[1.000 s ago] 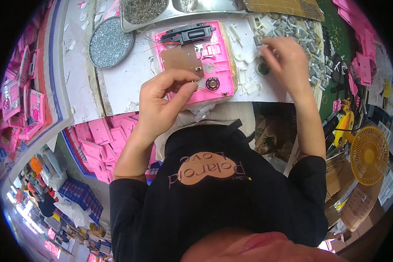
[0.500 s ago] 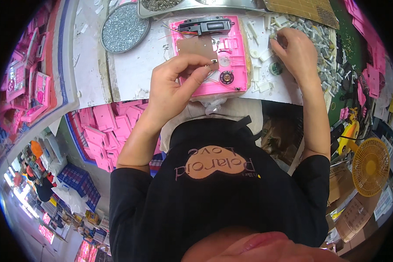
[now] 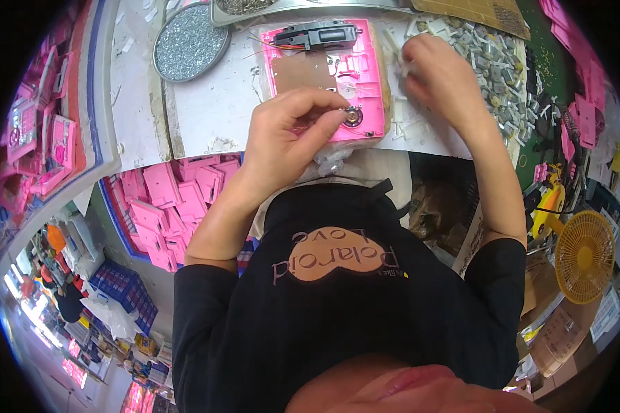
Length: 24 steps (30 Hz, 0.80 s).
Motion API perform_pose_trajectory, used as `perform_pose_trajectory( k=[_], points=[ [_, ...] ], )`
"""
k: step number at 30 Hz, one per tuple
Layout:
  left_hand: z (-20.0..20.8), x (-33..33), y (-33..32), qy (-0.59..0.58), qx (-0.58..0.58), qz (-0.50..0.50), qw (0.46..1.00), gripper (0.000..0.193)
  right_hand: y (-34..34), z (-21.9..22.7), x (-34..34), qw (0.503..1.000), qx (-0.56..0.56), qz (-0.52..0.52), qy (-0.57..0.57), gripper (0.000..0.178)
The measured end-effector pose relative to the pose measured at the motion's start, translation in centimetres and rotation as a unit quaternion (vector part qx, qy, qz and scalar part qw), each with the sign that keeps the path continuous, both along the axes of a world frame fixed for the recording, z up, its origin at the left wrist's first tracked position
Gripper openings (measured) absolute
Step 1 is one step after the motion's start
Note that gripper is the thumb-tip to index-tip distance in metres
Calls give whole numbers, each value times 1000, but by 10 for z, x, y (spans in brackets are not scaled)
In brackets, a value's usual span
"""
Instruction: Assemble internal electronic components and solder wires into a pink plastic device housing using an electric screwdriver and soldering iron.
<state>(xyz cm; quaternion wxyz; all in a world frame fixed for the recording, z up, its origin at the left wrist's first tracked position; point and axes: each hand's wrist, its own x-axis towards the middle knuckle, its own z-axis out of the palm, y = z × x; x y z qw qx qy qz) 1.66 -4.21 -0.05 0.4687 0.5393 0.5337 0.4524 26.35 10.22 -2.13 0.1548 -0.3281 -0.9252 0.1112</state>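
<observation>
My left hand (image 3: 286, 134) is over the near part of a pink plastic housing (image 3: 372, 76). Its thumb and forefinger are pinched together beside a round black part with a metallic centre (image 3: 352, 116); whatever they hold is too small to make out. Inside the housing lie a brown circuit board (image 3: 300, 72), a black mechanism (image 3: 317, 36) with thin coloured wires, and a pale disc (image 3: 346, 90). To the right of the housing, my right hand (image 3: 441, 79) hovers, blurred, with curled fingers among small white plastic parts (image 3: 420, 127).
A round tray of small metal pieces (image 3: 191, 43) stands left of the housing. Heaped white and grey parts (image 3: 499, 69) cover the right side of the table. Cardboard (image 3: 475, 12) lies behind them. Pink housings (image 3: 162, 196) fill a bin below the table's front edge.
My left hand has shifted right and slightly nearer, from the circuit board to the round black part. My right hand has moved left and a little farther away. The housing appears slightly higher and further left.
</observation>
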Motion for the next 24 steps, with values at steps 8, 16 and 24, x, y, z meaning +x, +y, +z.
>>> perform_pose_trajectory(
  k=[8,16,24],
  points=[
    [-7,24,-3,-115,-19,-22,993,15,-69,41,-15,781,-416,-29,465,29],
    [-4,20,-8,-95,-62,-66,991,15,-89,32,-16,731,-457,-54,504,23],
    [3,22,-10,-7,-73,-40,997,16,-100,27,-16,878,-285,-26,383,22]
  ],
)
